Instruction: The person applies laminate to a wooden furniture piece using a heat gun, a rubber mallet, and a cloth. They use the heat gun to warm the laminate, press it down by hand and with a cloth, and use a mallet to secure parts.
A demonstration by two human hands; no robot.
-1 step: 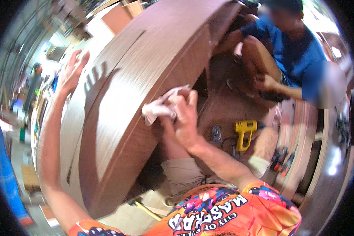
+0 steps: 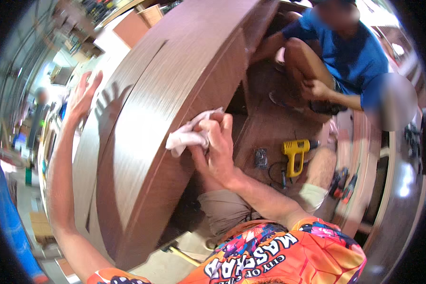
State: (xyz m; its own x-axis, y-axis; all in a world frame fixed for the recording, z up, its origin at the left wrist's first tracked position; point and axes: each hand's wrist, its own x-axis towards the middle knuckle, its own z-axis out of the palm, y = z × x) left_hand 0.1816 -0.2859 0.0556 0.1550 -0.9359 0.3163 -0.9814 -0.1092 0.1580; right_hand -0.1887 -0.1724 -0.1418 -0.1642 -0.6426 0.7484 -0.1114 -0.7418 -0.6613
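A crumpled pale rag [image 2: 189,137] is gripped in my right hand [image 2: 218,149], which presses it to the front edge of a long brown wood-grain panel [image 2: 142,118]. The rag wraps over that edge, between the lit top face and the side face below. To the left, my left hand [image 2: 82,97] is raised at the panel's far side, fingers spread and holding nothing. Its shadow falls on the wood. Whether that hand touches the panel, I cannot tell. A long dark seam runs along the top face.
A yellow heat gun [image 2: 296,156] lies to my right, beside a small dark packet [image 2: 261,158]. Further right are cordless drills [image 2: 344,187]. A co-worker in a blue shirt [image 2: 341,57] crouches at the far right, one arm reaching toward the panel.
My right hand and the rag sit slightly lower and further left in the picture. My left hand is a little lower too. The whole view has shifted slightly.
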